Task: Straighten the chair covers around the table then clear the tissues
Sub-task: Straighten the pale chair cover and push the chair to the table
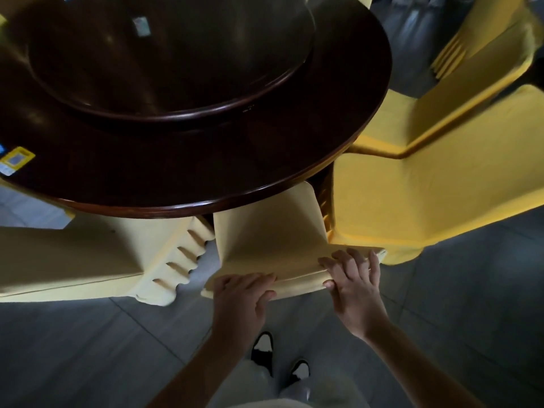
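A chair in a pale yellow cover (270, 240) stands directly in front of me, its seat tucked under the dark round table (265, 160). My left hand (240, 295) grips the top edge of its backrest on the left, fingers over the fabric and thumb behind. My right hand (353, 278) holds the same edge on the right, fingers spread across the top and thumb pressed on the rear face. A small yellow tissue packet (16, 160) lies on the table's left edge.
Another pale covered chair (88, 260) stands to the left, and two brighter yellow covered chairs (412, 195) to the right. A raised turntable (176, 69) fills the table's middle. My feet (279, 357) stand on the grey tiled floor behind the chair.
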